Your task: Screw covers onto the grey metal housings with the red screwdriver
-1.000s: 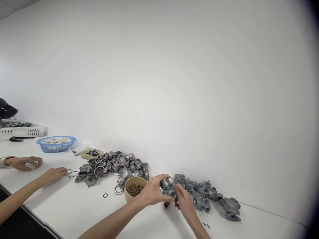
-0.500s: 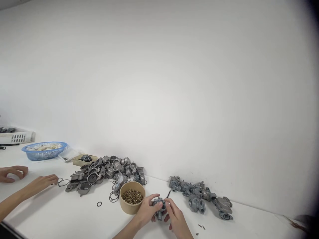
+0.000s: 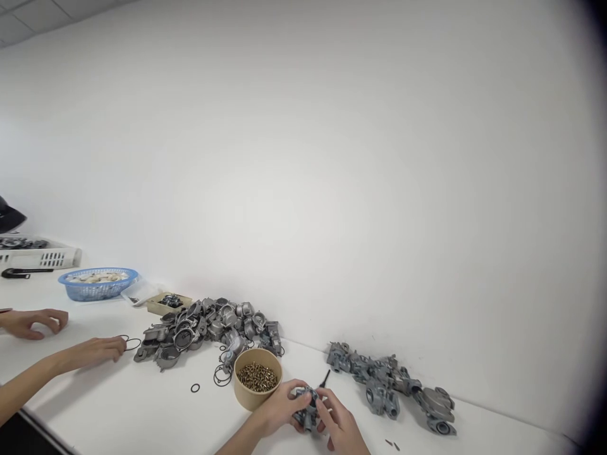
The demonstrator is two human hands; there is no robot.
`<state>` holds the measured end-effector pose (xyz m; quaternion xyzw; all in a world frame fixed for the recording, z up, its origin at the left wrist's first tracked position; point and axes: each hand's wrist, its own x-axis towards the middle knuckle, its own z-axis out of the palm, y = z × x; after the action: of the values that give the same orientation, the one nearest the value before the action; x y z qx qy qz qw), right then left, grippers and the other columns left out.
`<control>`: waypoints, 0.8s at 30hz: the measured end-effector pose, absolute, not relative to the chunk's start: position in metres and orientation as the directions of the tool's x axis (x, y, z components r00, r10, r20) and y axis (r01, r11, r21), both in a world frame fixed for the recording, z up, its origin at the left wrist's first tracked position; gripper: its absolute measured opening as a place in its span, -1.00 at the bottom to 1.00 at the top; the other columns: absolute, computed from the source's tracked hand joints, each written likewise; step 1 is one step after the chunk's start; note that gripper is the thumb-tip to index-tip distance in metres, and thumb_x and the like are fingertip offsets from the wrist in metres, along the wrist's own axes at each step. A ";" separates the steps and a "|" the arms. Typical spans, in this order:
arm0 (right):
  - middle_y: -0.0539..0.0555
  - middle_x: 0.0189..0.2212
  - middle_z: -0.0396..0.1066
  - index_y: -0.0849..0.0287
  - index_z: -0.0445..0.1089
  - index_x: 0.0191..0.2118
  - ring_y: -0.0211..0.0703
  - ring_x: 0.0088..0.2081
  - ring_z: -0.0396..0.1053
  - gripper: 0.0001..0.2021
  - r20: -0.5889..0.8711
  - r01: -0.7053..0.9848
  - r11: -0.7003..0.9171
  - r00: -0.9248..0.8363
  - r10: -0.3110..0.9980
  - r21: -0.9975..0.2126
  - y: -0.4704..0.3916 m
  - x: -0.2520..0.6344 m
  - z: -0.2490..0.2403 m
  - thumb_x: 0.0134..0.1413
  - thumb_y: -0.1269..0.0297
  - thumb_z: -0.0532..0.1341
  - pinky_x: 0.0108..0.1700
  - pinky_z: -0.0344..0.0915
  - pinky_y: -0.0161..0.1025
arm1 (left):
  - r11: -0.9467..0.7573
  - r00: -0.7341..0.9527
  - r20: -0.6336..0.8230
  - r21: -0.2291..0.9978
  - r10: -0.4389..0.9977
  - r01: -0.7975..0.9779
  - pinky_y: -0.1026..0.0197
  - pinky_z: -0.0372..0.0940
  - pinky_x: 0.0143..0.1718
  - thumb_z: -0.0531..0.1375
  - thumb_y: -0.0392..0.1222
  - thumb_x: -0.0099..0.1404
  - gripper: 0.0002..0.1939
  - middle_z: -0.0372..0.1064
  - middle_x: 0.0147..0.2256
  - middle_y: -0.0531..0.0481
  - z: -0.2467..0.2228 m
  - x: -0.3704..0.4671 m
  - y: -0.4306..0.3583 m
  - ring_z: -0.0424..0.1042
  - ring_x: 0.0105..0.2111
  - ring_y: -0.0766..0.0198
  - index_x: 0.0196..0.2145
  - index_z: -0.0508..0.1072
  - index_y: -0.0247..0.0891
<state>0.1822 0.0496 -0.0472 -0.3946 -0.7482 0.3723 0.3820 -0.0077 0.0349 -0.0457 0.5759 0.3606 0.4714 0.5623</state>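
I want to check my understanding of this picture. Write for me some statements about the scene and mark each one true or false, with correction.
1. The left hand and the right hand are both at one grey metal part. True.
2. The round tub holds small brass-coloured pieces. True.
3. The tub lies on its side. False: it stands upright.
4. In the picture, a small black ring lies left of the tub. True.
5. The white crate stands right of the tub. False: the white crate is at the far left.
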 end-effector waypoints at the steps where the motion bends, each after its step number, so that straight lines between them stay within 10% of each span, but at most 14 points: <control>1: 0.08 -0.37 0.43 0.12 0.33 0.02 -0.12 -0.46 0.38 -0.46 0.291 0.307 0.430 -0.407 0.866 -0.849 0.048 0.182 -0.047 0.15 -0.22 0.05 -0.62 0.20 -0.35 | -0.100 0.310 0.134 0.987 0.941 -0.122 0.03 0.45 -0.28 0.30 0.30 0.07 -0.25 0.36 -0.03 -0.29 -0.045 -0.009 0.034 0.46 -0.13 -0.03 0.04 0.35 -0.31; 12: 0.08 -0.48 0.48 0.16 0.43 -0.12 -0.06 -0.47 0.41 -0.60 0.445 0.339 0.554 -0.349 0.825 -0.760 0.046 0.181 -0.047 0.08 -0.03 0.14 -0.49 0.29 -0.25 | -0.087 0.399 0.133 0.987 0.907 -0.132 -0.11 0.41 -0.16 0.35 0.19 0.08 -0.31 0.43 -0.20 -0.16 -0.043 -0.017 0.032 0.51 -0.28 0.08 0.04 0.35 -0.29; 24: 0.14 -0.49 0.51 0.20 0.47 -0.09 -0.01 -0.51 0.45 -0.33 0.396 0.304 0.474 -0.285 0.873 -0.826 0.044 0.179 -0.050 0.01 -0.33 0.09 -0.60 0.26 -0.26 | -0.100 0.421 0.141 0.988 0.896 -0.118 -0.09 0.38 -0.14 0.31 0.19 0.13 -0.29 0.43 -0.14 -0.21 -0.050 -0.018 0.038 0.49 -0.23 0.08 0.11 0.33 -0.29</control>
<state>0.1793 0.0438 -0.0499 -0.4005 -0.7348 0.3201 0.4440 -0.0182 0.0385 -0.0498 0.6035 0.3224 0.4310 0.5882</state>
